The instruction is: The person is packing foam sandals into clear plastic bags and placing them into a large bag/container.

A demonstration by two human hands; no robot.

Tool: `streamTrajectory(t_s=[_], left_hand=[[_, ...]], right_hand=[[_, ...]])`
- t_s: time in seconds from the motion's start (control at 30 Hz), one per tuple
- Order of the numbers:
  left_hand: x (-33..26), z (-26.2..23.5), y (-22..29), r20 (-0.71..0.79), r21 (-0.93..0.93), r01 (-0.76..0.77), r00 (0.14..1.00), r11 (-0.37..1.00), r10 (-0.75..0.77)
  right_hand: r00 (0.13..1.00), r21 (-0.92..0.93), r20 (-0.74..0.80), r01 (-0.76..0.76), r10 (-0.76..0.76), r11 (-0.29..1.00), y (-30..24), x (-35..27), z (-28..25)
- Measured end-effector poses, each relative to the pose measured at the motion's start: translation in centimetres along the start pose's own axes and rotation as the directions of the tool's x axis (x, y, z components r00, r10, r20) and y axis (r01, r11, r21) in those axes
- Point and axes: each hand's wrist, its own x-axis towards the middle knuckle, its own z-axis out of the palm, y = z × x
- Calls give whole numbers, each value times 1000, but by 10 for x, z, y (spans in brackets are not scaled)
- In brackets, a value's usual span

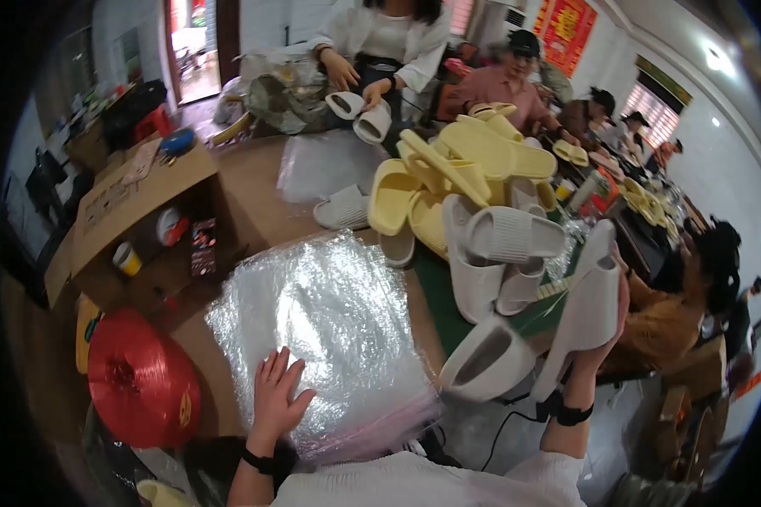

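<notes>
While left hand (pixel 276 390) presses bag stack (pixel 330 338), right hand (pixel 604 338) lifts white slippers (pixel 558 329)

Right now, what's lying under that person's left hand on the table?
The left hand rests flat on a stack of clear plastic bags, which lies on the brown table. The crinkled, shiny plastic hides how many bags there are and whether anything sits beneath them.

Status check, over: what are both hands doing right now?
Left hand flat on stack of clear plastic bags. Right hand gripping pair of white slippers, raised. Slipper pile heaped just beyond.
</notes>
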Motion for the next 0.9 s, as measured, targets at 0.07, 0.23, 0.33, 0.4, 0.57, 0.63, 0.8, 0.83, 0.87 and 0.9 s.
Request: streamTrajectory(t_s=[0.07, 0.23, 0.33, 0.4, 0.57, 0.63, 0.8, 0.83, 0.87, 0.9], left_hand=[[-3, 3, -6, -8, 4, -10, 1000, 1000, 10], [-2, 0, -4, 4, -10, -15, 1000, 1000, 15], [-6, 2, -12, 44, 11, -23, 999, 1000, 22], [-6, 3, -12, 43, 14, -15, 999, 1000, 15], [-10, 12, -16, -31, 24, -47, 998, 999, 48], [-13, 12, -18, -37, 27, -27, 999, 999, 28], [-10, 10, -15, -24, 22, -68, 997, 997, 68], [-10, 9, -15, -23, 23, -58, 998, 998, 58], [-10, 9, -16, -25, 21, -56, 998, 998, 56], [-11, 9, -17, -26, 18, -53, 998, 998, 54]], right_hand=[[976, 274, 161, -190, 149, 943, -21, -23, 52], [846, 172, 534, -122, 12, 978, -5, -58, 156], [778, 78, 628, -104, 32, 991, 36, -67, 207], [765, 39, 644, -31, -1, 999, 63, -77, 227], [708, -97, 705, 146, -36, 985, 93, -109, 240], [701, -134, 707, 269, -98, 954, 84, -118, 234], [701, -291, 712, 257, 29, 922, 72, -129, 208], [610, -329, 786, 268, 104, 906, 69, -132, 208], [508, -363, 842, 284, 182, 887, 67, -136, 211], [441, -386, 862, 248, 251, 889, 64, -140, 219]])
